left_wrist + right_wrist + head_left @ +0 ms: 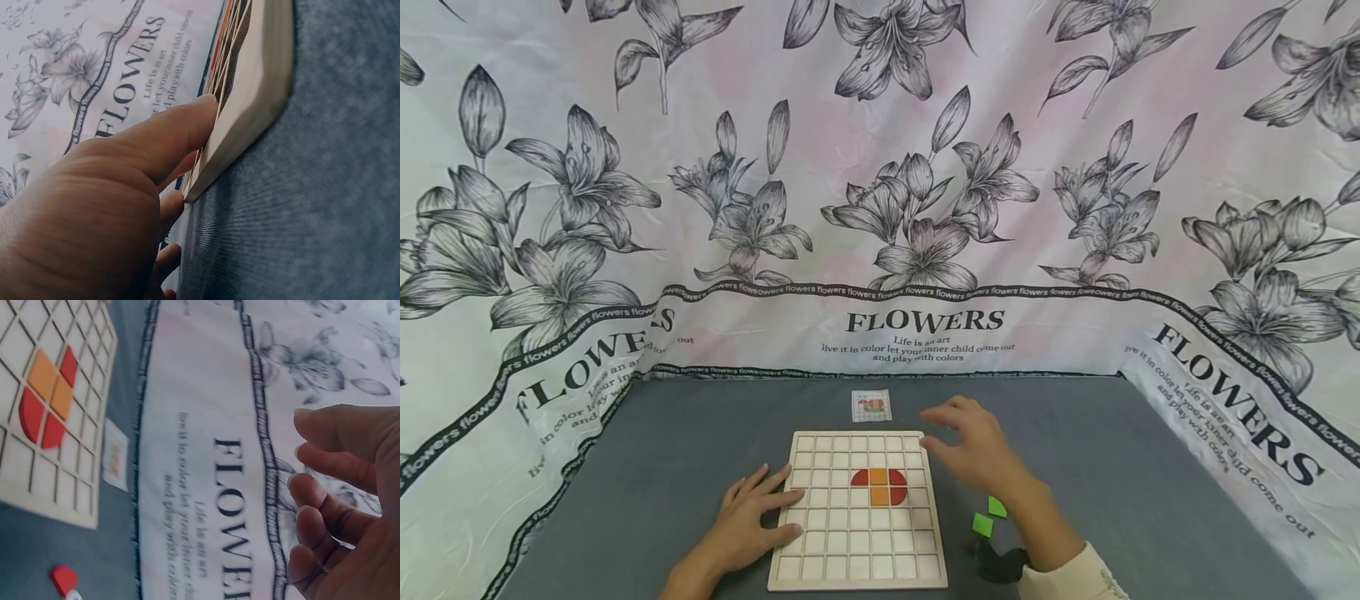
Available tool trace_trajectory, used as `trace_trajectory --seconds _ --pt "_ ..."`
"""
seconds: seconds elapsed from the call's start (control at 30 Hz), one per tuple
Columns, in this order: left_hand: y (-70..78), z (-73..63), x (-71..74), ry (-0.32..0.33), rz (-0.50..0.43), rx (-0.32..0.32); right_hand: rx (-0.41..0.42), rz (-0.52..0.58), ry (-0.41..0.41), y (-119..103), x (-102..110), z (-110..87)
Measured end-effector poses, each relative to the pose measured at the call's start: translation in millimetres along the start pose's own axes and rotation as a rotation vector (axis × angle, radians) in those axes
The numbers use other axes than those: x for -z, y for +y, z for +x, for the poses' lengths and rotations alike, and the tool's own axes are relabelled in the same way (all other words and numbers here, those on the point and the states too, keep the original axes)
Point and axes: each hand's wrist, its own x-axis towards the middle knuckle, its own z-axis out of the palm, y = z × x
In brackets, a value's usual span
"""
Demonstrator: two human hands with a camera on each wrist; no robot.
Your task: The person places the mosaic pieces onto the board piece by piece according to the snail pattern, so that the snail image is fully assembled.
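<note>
One grey tabletop [662, 450]: bears the gridded board [838, 517].
Left hand [741, 525]: spread, touching board's left edge.
Right hand [973, 450]: loosely curved, thumb apart, near board's far-right corner.
Five red and orange tiles [878, 497]: on board.
Picture card [871, 406]: beyond board.
Two green tiles [982, 524]: right of board.

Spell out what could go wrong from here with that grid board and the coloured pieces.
The left hand touches the pale wooden grid board; a push there might shift the board and jog the flat orange square tiles and red curved-edged tiles.

Bright green flat tiles lie loose near the right forearm, so the cream fabric sleeve could brush them away.
</note>
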Motion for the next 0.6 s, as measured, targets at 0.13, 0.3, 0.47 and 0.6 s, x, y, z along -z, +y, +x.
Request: trace_trajectory --seconds 0.13,0.3,0.47,0.6 --pt "0.4 -1.2 0.2 -0.002 -0.006 0.0 -0.002 -0.019 0.033 1.8 16.8 -9.4" --pt "2.0 -1.6 1.3 0.004 -0.005 -0.004 0.009 -0.023 0.081 7.1 32.1 -19.9" --pt "2.6 -1.6 1.6 -0.006 -0.004 -0.006 0.017 -0.027 0.135 17.8 40.8 -30.1" --pt "1.9 -1.0 1.1 -0.006 -0.004 -0.01 -0.001 -0.015 0.175 30.4 44.7 -39.1"
